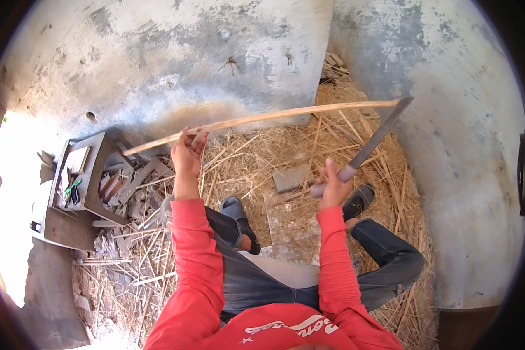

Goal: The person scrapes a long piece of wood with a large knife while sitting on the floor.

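A long, thin wooden strip [274,116] runs across in front of me, its left end lower than its right. My left hand [188,153] grips it about a third of the way from its left end, fingers curled round it. In my right hand [335,185] is the handle of a machete [379,135], its dark blade slanting up and to the right. The blade's tip meets the strip's right end. Part of the handle is hidden under my fingers.
Straw and wood shavings [239,157] cover the floor around my feet, with a grey brick [290,178] among them. At left stands a worn wooden cabinet [102,175] beside broken wood scraps [137,186]. Stained walls [157,64] enclose the corner ahead and to the right.
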